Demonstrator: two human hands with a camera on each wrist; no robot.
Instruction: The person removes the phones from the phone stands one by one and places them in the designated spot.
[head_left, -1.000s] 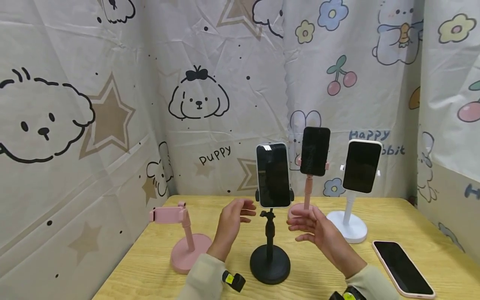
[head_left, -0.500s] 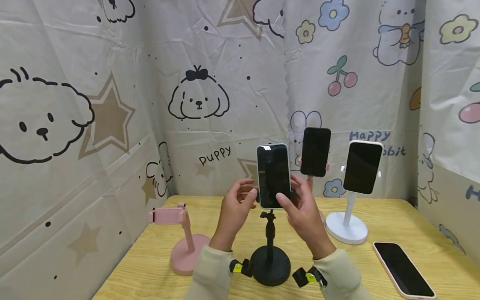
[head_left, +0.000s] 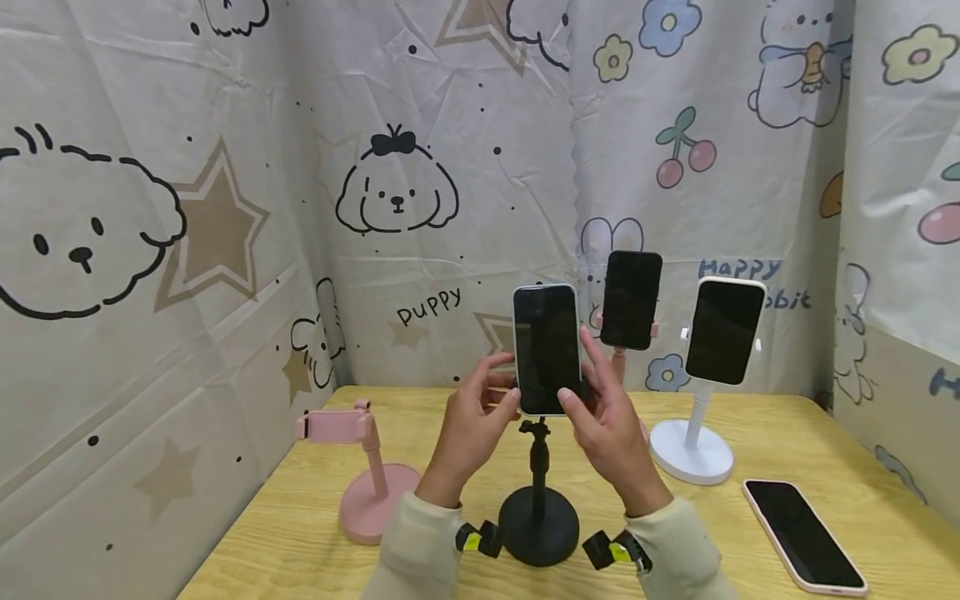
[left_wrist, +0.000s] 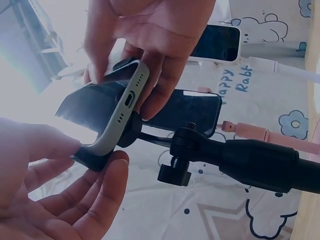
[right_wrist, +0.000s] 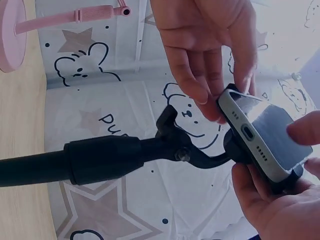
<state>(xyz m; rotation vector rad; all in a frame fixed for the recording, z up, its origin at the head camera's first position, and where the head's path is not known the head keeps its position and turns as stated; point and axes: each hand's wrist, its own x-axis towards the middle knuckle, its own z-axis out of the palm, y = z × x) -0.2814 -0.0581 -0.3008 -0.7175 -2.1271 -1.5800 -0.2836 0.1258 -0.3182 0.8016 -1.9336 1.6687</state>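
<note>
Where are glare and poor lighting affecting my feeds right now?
Head view: fairly even light, the centre phone clearly outlined, its screen dark; left wrist view: washed-out glare along the left side, the black stand dark against the pale backdrop; right wrist view: a bluish cast and a pale reflection on the phone's screen.

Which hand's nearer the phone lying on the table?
Right. The right hand is left of the flat phone; the left hand is farther left, across the mounted phone.
</note>
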